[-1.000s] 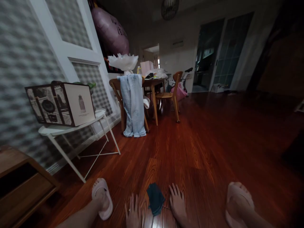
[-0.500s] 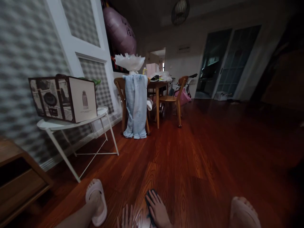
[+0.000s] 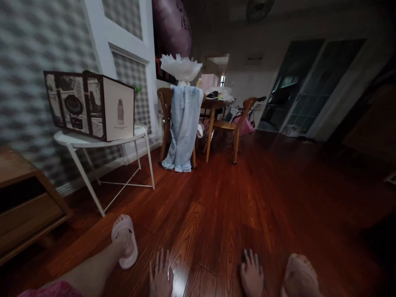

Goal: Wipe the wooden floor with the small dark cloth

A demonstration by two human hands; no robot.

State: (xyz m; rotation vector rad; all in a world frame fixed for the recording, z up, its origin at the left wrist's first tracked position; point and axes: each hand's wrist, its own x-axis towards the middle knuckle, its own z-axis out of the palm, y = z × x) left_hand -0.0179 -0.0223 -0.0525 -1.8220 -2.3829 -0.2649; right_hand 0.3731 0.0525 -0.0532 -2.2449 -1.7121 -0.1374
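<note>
My left hand (image 3: 161,274) is open on the wooden floor (image 3: 216,214), palm down with its fingers spread. It holds nothing. To the right, my right hand (image 3: 252,273) presses down on a small dark cloth (image 3: 259,260), its fingers bent over it. Most of the cloth is hidden under the hand, with dark edges showing beside the fingertips. Both hands are low in the view, between my two feet in pink slippers (image 3: 129,258). A bright reflection shines on the floor beside my left hand.
At the left stand a wooden cabinet (image 3: 27,206) and a white side table (image 3: 102,142) bearing a printed box (image 3: 119,109). Light blue jeans (image 3: 184,128) hang over a chair by the dining table (image 3: 213,104). Another wooden chair (image 3: 236,126) is farther right, and a sliding door (image 3: 321,82) is behind.
My right hand and the dark cloth have slid right across the floor, away from my left hand. My left hand shows more fully. The view has shifted slightly.
</note>
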